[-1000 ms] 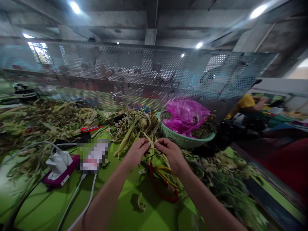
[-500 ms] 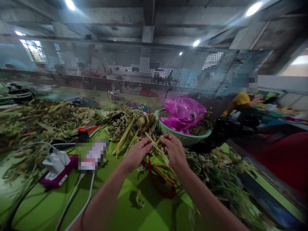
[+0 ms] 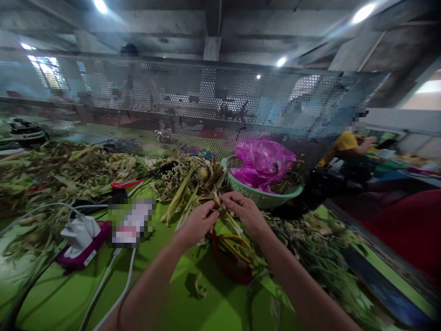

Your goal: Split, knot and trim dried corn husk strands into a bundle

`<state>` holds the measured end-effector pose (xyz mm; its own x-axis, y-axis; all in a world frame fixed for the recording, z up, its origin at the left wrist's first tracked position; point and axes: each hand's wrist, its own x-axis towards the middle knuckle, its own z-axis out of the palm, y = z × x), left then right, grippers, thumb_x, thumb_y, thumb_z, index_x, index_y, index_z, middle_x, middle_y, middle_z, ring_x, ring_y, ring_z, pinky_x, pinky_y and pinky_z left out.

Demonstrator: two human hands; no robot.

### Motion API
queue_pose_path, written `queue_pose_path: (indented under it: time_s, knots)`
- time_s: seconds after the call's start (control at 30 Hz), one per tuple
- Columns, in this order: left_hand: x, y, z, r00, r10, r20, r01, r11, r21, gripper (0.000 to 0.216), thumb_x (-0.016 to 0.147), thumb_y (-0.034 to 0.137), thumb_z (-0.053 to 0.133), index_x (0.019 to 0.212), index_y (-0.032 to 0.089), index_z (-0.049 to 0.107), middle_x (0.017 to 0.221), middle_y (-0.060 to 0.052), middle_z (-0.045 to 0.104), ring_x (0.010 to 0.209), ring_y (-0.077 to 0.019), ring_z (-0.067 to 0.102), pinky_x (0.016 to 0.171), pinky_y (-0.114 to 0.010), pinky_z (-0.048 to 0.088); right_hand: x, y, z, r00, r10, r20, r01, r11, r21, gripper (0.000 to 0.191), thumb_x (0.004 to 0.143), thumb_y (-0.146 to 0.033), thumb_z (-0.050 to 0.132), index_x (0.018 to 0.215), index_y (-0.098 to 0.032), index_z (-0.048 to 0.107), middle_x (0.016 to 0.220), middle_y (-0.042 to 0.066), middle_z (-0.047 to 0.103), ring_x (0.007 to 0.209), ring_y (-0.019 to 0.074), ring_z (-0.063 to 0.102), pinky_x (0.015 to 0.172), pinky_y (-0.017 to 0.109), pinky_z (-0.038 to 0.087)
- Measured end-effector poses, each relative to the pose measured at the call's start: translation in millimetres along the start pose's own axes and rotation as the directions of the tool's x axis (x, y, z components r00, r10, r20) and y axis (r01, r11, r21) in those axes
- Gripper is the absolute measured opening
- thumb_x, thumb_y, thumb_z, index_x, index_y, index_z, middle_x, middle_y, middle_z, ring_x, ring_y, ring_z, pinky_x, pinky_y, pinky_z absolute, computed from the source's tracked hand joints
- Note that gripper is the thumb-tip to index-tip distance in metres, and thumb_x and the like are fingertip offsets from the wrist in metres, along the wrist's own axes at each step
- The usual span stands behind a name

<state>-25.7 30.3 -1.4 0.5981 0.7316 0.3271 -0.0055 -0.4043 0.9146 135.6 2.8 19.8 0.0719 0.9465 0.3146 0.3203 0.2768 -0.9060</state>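
My left hand [image 3: 197, 224] and my right hand [image 3: 244, 214] meet above the green table [image 3: 193, 305], fingertips nearly together. Both pinch a pale, dried husk-like strip [image 3: 234, 226], whose tail hangs down below the right fingers. Part of the strip is hidden between the fingers. Under the hands lie scissors [image 3: 243, 277] with one red and one yellow handle loop; their blades are mostly covered. Just beyond the fingers spreads a heap of dry husks and leaves [image 3: 182, 177]. One curled scrap [image 3: 200, 287] rests in front of the scissors.
A green basket [image 3: 267, 197] holding a magenta plastic bag [image 3: 265, 158] stands behind my right hand. Leftward are a purple power strip [image 3: 82, 261] with white plugs, a blurred phone-like object [image 3: 133, 225], and cables. A perforated screen [image 3: 193, 99] runs behind. A person in yellow [image 3: 346, 141] sits right.
My hands have drawn closer together, the right one moving slightly left. The strip's upper end now shows less above the fingers.
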Motion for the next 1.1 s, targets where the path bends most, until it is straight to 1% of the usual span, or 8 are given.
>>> queue_pose_path:
  time_s: [0.13,0.43,0.53,0.7,0.77,0.9,1.03,1.1]
  knots:
    - [0,-3,0,1.000,-0.018,0.014,0.018,1.000,0.011,0.023,0.084,0.028,0.046,0.096,0.017,0.062,0.088,-0.003,0.061,0.082,-0.0172,0.051,0.076,-0.026,0.039,-2,0,6,0.997,0.076,0.020,-0.078,0.990,0.116,0.020,0.068,-0.037,0.067,0.076,-0.019,0.061,0.071,-0.002,0.057,0.066,0.0141,0.050,0.063,0.026,0.040]
    - [-3,-2,1,0.990,-0.064,0.128,0.073,0.995,-0.066,0.021,0.084,0.033,0.050,0.090,0.017,0.063,0.083,-0.001,0.060,0.079,-0.0151,0.051,0.074,-0.024,0.039,-1,11,12,0.982,0.123,-0.145,-0.094,0.976,0.196,0.022,0.068,-0.038,0.066,0.071,-0.019,0.055,0.063,-0.004,0.050,0.059,0.0124,0.044,0.058,0.026,0.037]
    - [-2,-5,4,0.990,-0.115,0.085,0.128,0.977,-0.173,0.024,0.082,0.036,0.053,0.093,0.017,0.063,0.082,-0.001,0.060,0.076,-0.0140,0.051,0.072,-0.024,0.040,0,8,8,0.985,0.072,-0.158,-0.056,0.993,0.099,0.022,0.071,-0.039,0.065,0.075,-0.018,0.057,0.068,-0.001,0.053,0.064,0.0137,0.047,0.062,0.027,0.039]
    - [3,-10,2,0.970,-0.217,-0.111,0.162,0.914,-0.373,0.028,0.079,0.040,0.058,0.095,0.017,0.062,0.085,-0.003,0.064,0.079,-0.0148,0.055,0.076,-0.025,0.043,-1,0,1,0.958,-0.138,-0.250,0.086,0.974,-0.209,0.029,0.077,-0.044,0.061,0.092,-0.019,0.058,0.088,0.005,0.058,0.079,0.0183,0.052,0.070,0.030,0.042]
    - [4,-12,0,0.961,-0.224,-0.163,0.140,0.900,-0.412,0.028,0.078,0.038,0.059,0.094,0.016,0.062,0.085,-0.004,0.064,0.079,-0.0144,0.057,0.078,-0.026,0.043,-3,-2,1,0.966,-0.166,-0.196,0.104,0.951,-0.291,0.026,0.081,-0.045,0.057,0.084,-0.019,0.058,0.084,0.004,0.057,0.078,0.0182,0.052,0.069,0.030,0.041]
    - [5,-12,-1,0.951,-0.234,-0.202,0.130,0.897,-0.423,0.027,0.076,0.035,0.062,0.095,0.016,0.062,0.088,-0.004,0.064,0.076,-0.0132,0.056,0.076,-0.025,0.043,-6,2,6,0.995,-0.100,-0.021,0.088,0.943,-0.322,0.024,0.085,-0.043,0.051,0.078,-0.021,0.058,0.075,0.000,0.057,0.073,0.0168,0.052,0.065,0.028,0.039]
    - [4,-12,-2,0.954,-0.239,-0.180,0.163,0.919,-0.358,0.027,0.075,0.035,0.062,0.092,0.015,0.063,0.089,-0.004,0.064,0.081,-0.0153,0.056,0.077,-0.026,0.042,-6,8,9,0.993,-0.114,0.029,0.117,0.931,-0.344,0.017,0.086,-0.033,0.049,0.082,-0.021,0.061,0.077,0.001,0.060,0.075,0.0172,0.054,0.068,0.028,0.039]
    - [5,-12,-5,0.959,-0.198,-0.205,0.145,0.958,-0.246,0.024,0.077,0.037,0.059,0.085,0.014,0.064,0.086,-0.004,0.063,0.082,-0.0162,0.054,0.077,-0.027,0.041,-6,7,11,0.990,-0.136,0.035,0.138,0.908,-0.395,0.014,0.085,-0.029,0.049,0.082,-0.021,0.060,0.078,0.001,0.060,0.075,0.0175,0.054,0.068,0.028,0.039]
